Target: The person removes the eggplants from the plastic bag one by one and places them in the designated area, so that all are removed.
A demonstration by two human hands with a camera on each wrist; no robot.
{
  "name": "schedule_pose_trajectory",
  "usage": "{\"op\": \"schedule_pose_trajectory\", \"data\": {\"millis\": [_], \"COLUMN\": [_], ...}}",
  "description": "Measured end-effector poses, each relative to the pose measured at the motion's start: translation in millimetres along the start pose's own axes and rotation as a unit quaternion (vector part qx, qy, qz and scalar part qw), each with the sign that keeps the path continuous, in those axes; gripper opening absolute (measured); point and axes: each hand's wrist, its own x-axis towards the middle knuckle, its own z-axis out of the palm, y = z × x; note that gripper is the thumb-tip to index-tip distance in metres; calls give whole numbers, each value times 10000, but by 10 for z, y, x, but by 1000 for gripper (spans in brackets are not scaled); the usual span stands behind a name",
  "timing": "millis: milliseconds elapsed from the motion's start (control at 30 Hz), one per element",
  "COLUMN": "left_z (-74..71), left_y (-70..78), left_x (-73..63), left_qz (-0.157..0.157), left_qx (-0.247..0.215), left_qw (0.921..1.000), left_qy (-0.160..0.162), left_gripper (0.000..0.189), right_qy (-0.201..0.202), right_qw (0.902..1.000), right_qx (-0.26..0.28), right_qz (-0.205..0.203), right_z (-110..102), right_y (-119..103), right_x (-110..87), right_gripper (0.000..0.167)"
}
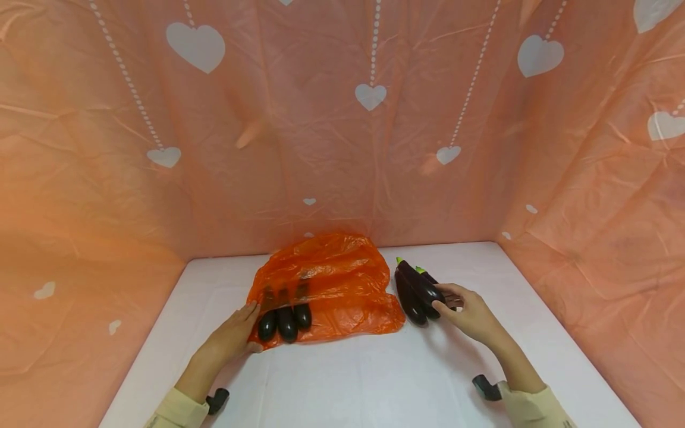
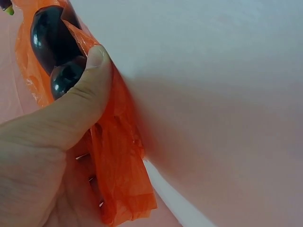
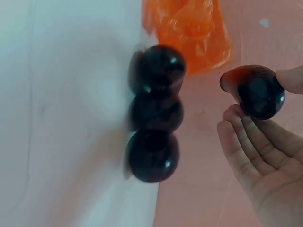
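Note:
An orange translucent plastic bag [image 1: 353,315] lies spread on the table with three dark eggplants [image 1: 287,326] inside, their rounded ends at its near opening. The left hand [image 1: 230,336] grips the bag's left edge; in the left wrist view its thumb [image 2: 92,75] presses over the plastic beside two eggplants [image 2: 54,40]. To the right of the bag, the right hand [image 1: 471,315] pinches one eggplant [image 3: 260,92] near its rounded end between thumb and fingers. That eggplant is raised above three others [image 3: 156,156], which sit in a row in the right wrist view.
The white table [image 1: 332,386] is enclosed by orange sheeting [image 1: 342,178] with white hearts at the back and sides. Black wrist-worn pieces [image 1: 486,387] show at both wrists. The bag's right edge lies close to the right-hand eggplants.

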Motion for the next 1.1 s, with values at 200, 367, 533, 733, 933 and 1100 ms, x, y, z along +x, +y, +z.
{"op": "schedule_pose_trajectory", "data": {"millis": [200, 367, 533, 733, 933, 1100], "left_z": [-5, 5, 11, 9, -10, -18], "left_y": [5, 0, -7, -6, 8, 5], "left_x": [1, 3, 0, -6, -6, 2], "left_qz": [9, 27, 31, 28, 0, -2], "left_qx": [23, 13, -4, 30, -48, -17], "left_qw": [10000, 10000, 10000, 10000, 10000, 10000], "left_qy": [-14, 18, 27, 33, -29, -67], "left_gripper": [94, 94, 94, 93, 92, 93], "right_qy": [208, 294, 359, 478, 350, 213], "right_qw": [9997, 9988, 9978, 9969, 9949, 9944], "right_qx": [-45, -156, -298, -370, -528, -496], "right_qz": [136, 362, 477, 509, 780, 906], "right_z": [-71, -126, -169, -213, -257, -275], "right_y": [153, 259, 350, 472, 600, 658], "right_x": [43, 61, 67, 92, 85, 80], "right_gripper": [42, 45, 46, 46, 47, 46]}}
